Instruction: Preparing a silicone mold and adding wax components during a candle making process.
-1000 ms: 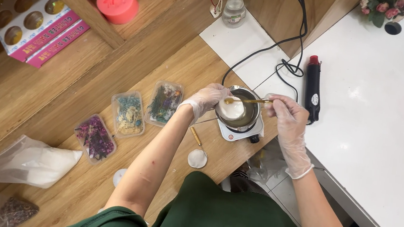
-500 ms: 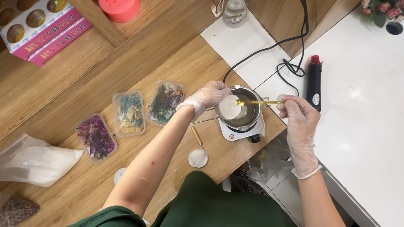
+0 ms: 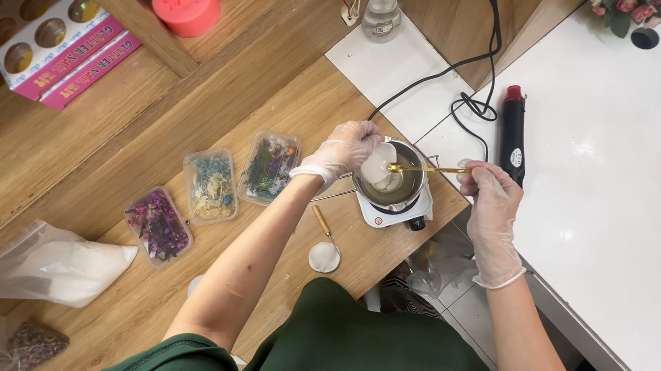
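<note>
A small metal pot [image 3: 401,191] sits on a white hot plate [image 3: 385,212] at the edge of the wooden table [image 3: 315,102]. My gloved left hand [image 3: 347,148] holds a white lump [image 3: 374,169] over the pot's left rim. Out to the right, my gloved right hand [image 3: 487,187] grips a thin gold spoon [image 3: 426,169], which lies level with its tip inside the pot next to the lump.
Three clear trays of dried flowers [image 3: 212,185] lie left of the hot plate. A gold spoon with a white disc [image 3: 324,250] rests near the table edge. A black heat gun [image 3: 512,135] lies on the white counter. Pink candles [image 3: 188,0], a bag of white flakes [image 3: 52,265].
My right hand has drifted slightly right and away from the pot, still holding the spoon in it. The left hand stays at the pot's rim with the lump.
</note>
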